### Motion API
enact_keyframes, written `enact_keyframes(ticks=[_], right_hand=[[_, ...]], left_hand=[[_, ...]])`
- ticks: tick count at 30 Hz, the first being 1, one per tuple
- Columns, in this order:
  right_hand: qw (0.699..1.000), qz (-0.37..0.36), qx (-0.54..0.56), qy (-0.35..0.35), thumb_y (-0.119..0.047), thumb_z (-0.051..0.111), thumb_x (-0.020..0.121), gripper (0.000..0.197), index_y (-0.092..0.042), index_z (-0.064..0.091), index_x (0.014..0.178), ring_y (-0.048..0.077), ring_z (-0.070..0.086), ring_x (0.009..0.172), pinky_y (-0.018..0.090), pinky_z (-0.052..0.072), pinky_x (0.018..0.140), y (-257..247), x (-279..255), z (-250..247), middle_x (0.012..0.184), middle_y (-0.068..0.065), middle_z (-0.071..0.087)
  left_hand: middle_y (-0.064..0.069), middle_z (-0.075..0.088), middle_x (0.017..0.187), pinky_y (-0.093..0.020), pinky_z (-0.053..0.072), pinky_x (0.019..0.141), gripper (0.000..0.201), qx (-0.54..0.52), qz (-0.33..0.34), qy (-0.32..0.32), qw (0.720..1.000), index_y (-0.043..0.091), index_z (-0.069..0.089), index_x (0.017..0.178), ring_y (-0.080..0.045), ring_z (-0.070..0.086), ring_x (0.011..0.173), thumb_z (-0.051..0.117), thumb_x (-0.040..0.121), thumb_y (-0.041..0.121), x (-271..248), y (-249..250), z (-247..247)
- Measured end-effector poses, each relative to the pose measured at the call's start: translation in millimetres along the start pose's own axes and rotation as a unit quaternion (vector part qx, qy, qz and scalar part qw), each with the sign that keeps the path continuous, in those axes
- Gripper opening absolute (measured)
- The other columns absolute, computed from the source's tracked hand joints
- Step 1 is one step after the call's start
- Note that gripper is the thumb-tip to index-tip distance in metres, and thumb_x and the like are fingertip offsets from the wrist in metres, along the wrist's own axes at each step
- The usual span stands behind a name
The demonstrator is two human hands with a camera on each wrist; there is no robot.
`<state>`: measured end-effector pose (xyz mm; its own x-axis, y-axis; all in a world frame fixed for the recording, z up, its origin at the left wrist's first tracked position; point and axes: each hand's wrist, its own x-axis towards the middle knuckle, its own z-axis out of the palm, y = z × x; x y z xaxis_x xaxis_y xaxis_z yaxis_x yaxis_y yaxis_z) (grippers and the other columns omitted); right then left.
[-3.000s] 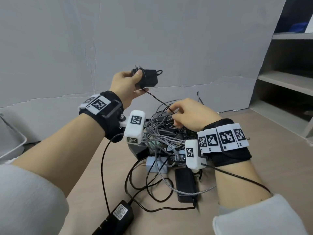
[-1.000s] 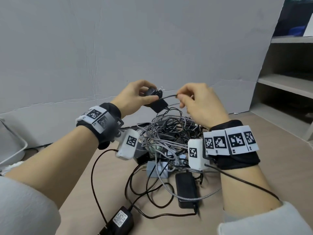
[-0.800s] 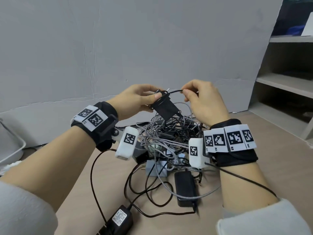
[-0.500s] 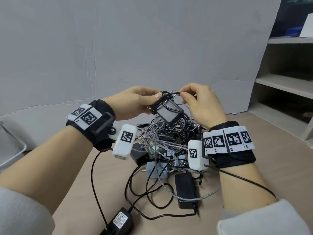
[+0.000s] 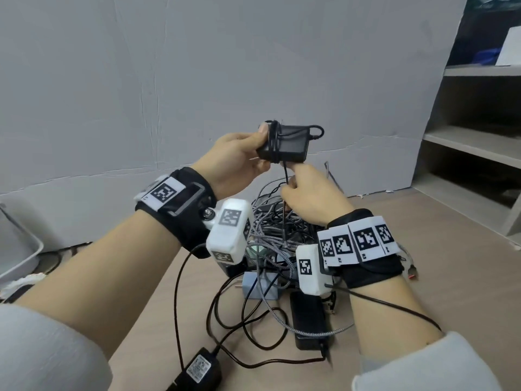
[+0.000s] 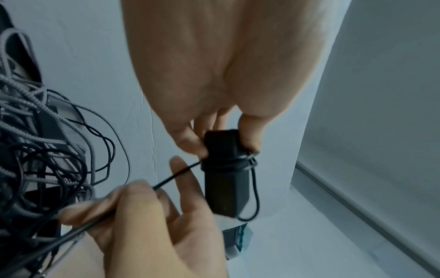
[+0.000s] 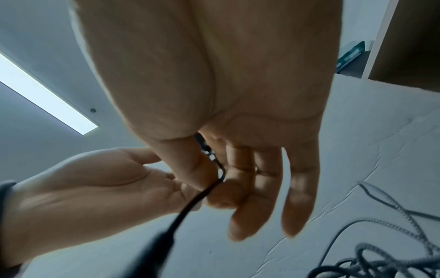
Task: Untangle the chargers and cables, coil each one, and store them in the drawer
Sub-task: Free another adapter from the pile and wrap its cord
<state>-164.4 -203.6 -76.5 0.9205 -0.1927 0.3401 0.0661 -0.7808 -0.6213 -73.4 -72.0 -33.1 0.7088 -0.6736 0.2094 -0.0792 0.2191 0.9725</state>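
Right hand (image 5: pixel 311 196) covers where the thin black cord (image 5: pixel 285 172) enters its grip below the black adapter (image 5: pixel 284 143). Left hand (image 5: pixel 235 162) hides the adapter's near end. Beneath both wrists, the cable pile (image 5: pixel 277 235) is largely masked by the wrist cameras. Lower charger brick (image 5: pixel 197 372) is cut by the bottom edge; its label print is illegible. Right-wrist view: foreground cord (image 7: pixel 166 237) is blurred.
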Motion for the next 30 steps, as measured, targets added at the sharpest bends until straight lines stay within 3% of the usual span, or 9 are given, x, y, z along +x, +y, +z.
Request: enact_keyframes(ticks=[3, 8, 10, 14, 16, 18, 22, 24, 30], right_hand=[[0.999, 0.023, -0.007, -0.034, -0.017, 0.054, 0.092, 0.035, -0.016, 0.055, 0.126, 0.014, 0.051, 0.066, 0.028, 0.030, 0.052, -6.3, -4.4, 0.0, 0.068, -0.005, 0.051], [0.997, -0.013, 0.009, -0.076, -0.012, 0.047, 0.097, 0.019, -0.007, 0.065, 0.098, 0.023, 0.062, 0.063, 0.035, 0.048, 0.056, -9.3, -7.6, -2.5, 0.065, 0.003, 0.059], [0.995, -0.023, 0.056, -0.078, -0.015, 0.050, 0.100, 0.020, -0.008, 0.068, 0.094, 0.017, 0.058, 0.055, 0.042, 0.056, 0.061, -8.0, -6.4, -4.4, 0.063, 0.002, 0.058], [0.995, -0.064, 0.061, 0.041, -0.025, 0.062, 0.097, 0.018, -0.019, 0.074, 0.085, 0.004, 0.051, 0.053, 0.024, 0.045, 0.060, 1.9, -1.1, -15.2, 0.054, -0.010, 0.056], [0.992, -0.067, 0.046, 0.091, -0.029, 0.063, 0.097, 0.018, -0.021, 0.073, 0.084, 0.001, 0.053, 0.061, 0.014, 0.038, 0.059, 6.5, -0.5, -19.5, 0.061, -0.013, 0.060], [0.991, -0.066, 0.040, 0.113, -0.032, 0.058, 0.100, 0.020, -0.019, 0.071, 0.091, 0.010, 0.058, 0.076, 0.022, 0.040, 0.067, 8.6, 0.7, -17.8, 0.079, -0.008, 0.067], [0.996, -0.013, 0.022, 0.090, -0.041, 0.041, 0.106, 0.030, -0.015, 0.054, 0.100, 0.025, 0.059, 0.090, 0.032, 0.037, 0.071, 6.9, 3.8, -9.5, 0.095, 0.003, 0.062], [0.997, 0.009, 0.061, 0.055, -0.046, 0.036, 0.106, 0.032, -0.016, 0.049, 0.105, 0.026, 0.067, 0.085, 0.037, 0.049, 0.066, 2.0, 1.5, -5.0, 0.097, 0.004, 0.063], [0.993, 0.012, 0.118, 0.018, -0.050, 0.059, 0.096, 0.040, -0.016, 0.043, 0.110, 0.020, 0.071, 0.056, 0.032, 0.053, 0.044, -7.4, -3.6, 2.4, 0.098, 0.004, 0.067]], left_hand=[[0.001, 0.060, 0.077, -0.021, 0.039, 0.063, 0.025, 0.045, 0.014, 0.066, 0.997, 0.006, 0.067, 0.097, -0.010, 0.047, 0.065, 0.053, 0.104, 0.026, 4.1, -5.4, 2.5], [0.006, 0.067, 0.086, -0.028, 0.048, 0.077, 0.021, 0.116, 0.031, 0.157, 0.980, 0.010, 0.061, 0.113, -0.008, 0.064, 0.071, 0.061, 0.100, 0.027, 9.1, -4.2, -10.9], [-0.003, 0.068, 0.098, -0.029, 0.054, 0.075, 0.020, 0.167, 0.036, 0.144, 0.975, 0.010, 0.059, 0.113, -0.012, 0.068, 0.077, 0.063, 0.099, 0.023, 7.0, -3.9, -16.5], [-0.015, 0.072, 0.107, -0.026, 0.059, 0.073, 0.021, 0.301, 0.007, 0.060, 0.952, 0.008, 0.066, 0.114, -0.017, 0.069, 0.084, 0.062, 0.099, 0.023, -1.9, 1.3, -21.0], [-0.012, 0.073, 0.104, -0.029, 0.059, 0.073, 0.026, 0.346, -0.010, 0.024, 0.938, 0.011, 0.065, 0.119, -0.016, 0.068, 0.081, 0.061, 0.100, 0.028, -5.9, 4.2, -19.1], [-0.009, 0.072, 0.094, -0.028, 0.058, 0.068, 0.029, 0.374, -0.022, 0.018, 0.927, 0.011, 0.061, 0.121, -0.019, 0.066, 0.077, 0.059, 0.101, 0.032, -8.4, 4.0, -15.3], [-0.014, 0.070, 0.085, -0.029, 0.054, 0.058, 0.024, 0.322, -0.029, 0.003, 0.946, 0.013, 0.049, 0.107, -0.026, 0.067, 0.074, 0.056, 0.101, 0.035, -13.2, -3.2, -13.8], [-0.016, 0.068, 0.084, -0.028, 0.055, 0.056, 0.019, 0.281, -0.010, -0.001, 0.960, 0.013, 0.047, 0.104, -0.027, 0.065, 0.070, 0.053, 0.103, 0.031, -16.9, -8.1, -15.0], [-0.010, 0.069, 0.083, -0.039, 0.062, 0.076, 0.012, 0.188, 0.046, 0.010, 0.981, 0.007, 0.050, 0.100, -0.025, 0.068, 0.073, 0.051, 0.104, 0.018, -24.1, -17.8, -19.6]])
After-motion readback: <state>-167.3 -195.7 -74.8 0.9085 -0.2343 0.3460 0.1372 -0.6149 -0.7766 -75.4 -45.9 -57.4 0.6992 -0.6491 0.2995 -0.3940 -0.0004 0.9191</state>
